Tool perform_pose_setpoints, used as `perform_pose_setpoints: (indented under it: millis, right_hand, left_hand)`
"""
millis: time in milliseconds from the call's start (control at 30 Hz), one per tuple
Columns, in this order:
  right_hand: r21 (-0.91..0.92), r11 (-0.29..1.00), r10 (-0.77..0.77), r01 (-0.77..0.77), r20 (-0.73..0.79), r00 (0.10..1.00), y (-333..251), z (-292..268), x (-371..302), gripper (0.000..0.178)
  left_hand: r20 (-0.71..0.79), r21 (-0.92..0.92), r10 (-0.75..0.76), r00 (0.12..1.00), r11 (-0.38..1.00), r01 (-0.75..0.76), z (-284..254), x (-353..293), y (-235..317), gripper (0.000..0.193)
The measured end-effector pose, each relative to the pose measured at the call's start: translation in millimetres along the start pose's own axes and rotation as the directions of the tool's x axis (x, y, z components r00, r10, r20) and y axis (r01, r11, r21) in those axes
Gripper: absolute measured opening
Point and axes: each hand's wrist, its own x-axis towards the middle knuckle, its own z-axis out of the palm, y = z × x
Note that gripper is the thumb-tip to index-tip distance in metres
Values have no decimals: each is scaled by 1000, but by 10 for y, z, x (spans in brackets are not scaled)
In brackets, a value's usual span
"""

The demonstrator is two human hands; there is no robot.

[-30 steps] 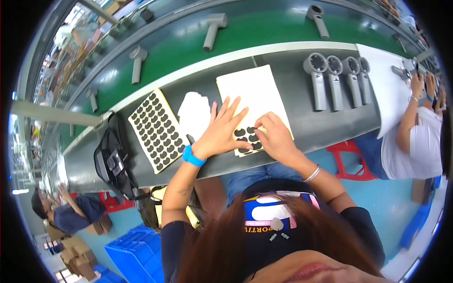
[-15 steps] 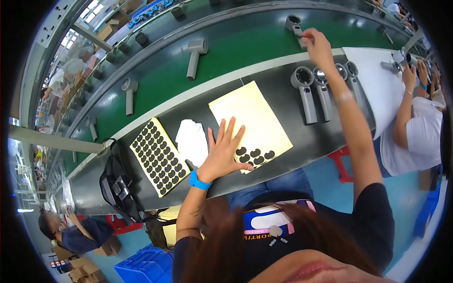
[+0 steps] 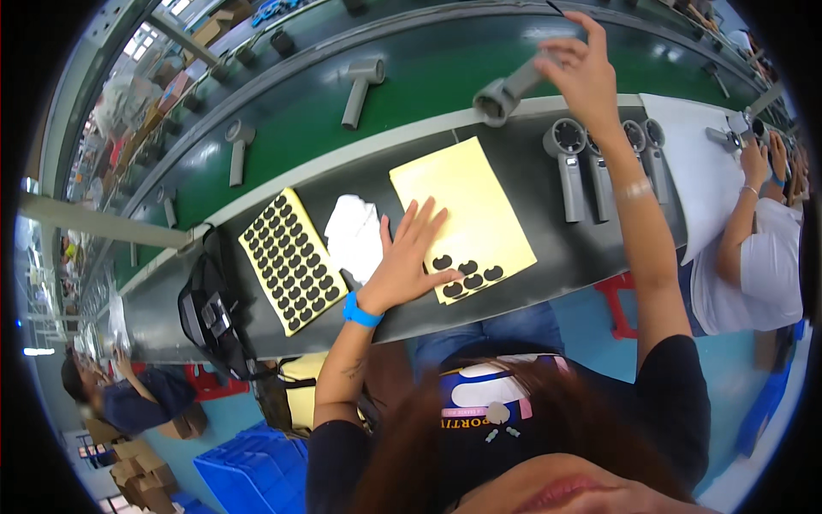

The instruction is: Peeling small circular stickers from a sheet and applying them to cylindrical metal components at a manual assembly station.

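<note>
My left hand (image 3: pixel 404 264) lies spread on a pale yellow sheet (image 3: pixel 467 193), its thumb beside several black rounded stickers (image 3: pixel 471 268) at the near edge. Over the bench's far edge, my right hand (image 3: pixel 582 73) grips a grey handheld fan (image 3: pixel 507 96) by its handle. That fan is tilted, its round head toward the left and slightly blurred. Below my right forearm, several similar grey fans (image 3: pixel 568 163) lie side by side on the dark bench, partly hidden by the arm.
A fuller sticker sheet (image 3: pixel 289 261), a crumpled white cloth (image 3: pixel 353 236) and a black bag (image 3: pixel 205 317) lie to the left. More fans (image 3: pixel 355 94) rest on the green conveyor (image 3: pixel 291 128). A co-worker (image 3: pixel 758 248) sits at the right beside a white sheet (image 3: pixel 676 163).
My right hand has lifted the grey fan off the conveyor and swung its head leftward and nearer. My left hand stays on the yellow sheet. The view has shifted slightly.
</note>
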Motion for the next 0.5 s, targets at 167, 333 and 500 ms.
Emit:
perform_pose_setpoints:
  millis: [167,333,500]
  right_hand:
    - [88,934,-355,345,290,889,-776,174,-1110,59]
    - [205,956,-261,208,280,924,-1234,145,-1415,41]
    - [385,917,35,-106,186,982,-1173,-54,-1688,20]
  left_hand:
    - [-393,-423,-59,917,898,-124,-218,157,365,71]
    - [-468,-599,-102,878,767,-230,-171,139,680,56]
    - [-479,-548,-81,874,806,-225,-138,-29,731,40]
